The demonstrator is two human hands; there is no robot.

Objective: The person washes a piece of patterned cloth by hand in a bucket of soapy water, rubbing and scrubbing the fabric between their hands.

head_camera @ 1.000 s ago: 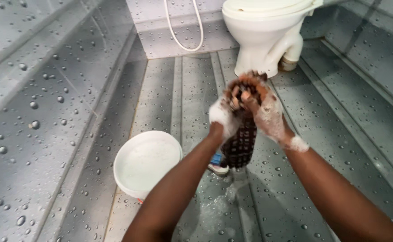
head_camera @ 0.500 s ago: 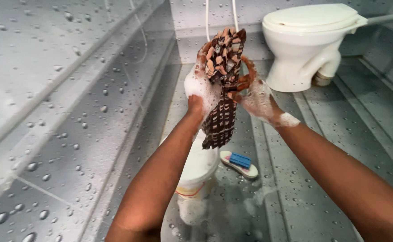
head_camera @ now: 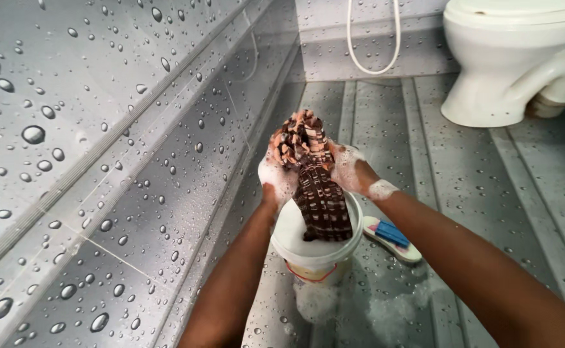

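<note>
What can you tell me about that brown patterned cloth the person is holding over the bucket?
The brown, orange and cream patterned cloth looks like wet woven fabric, checked on its lower part and blotchier at the top. It is bunched at the top between the soapy left hand and the soapy right hand, both coated in white foam. From there it hangs down in a twisted length, its lower end resting in the suds of the white round plastic bucket that stands on the wet grey floor.
</note>
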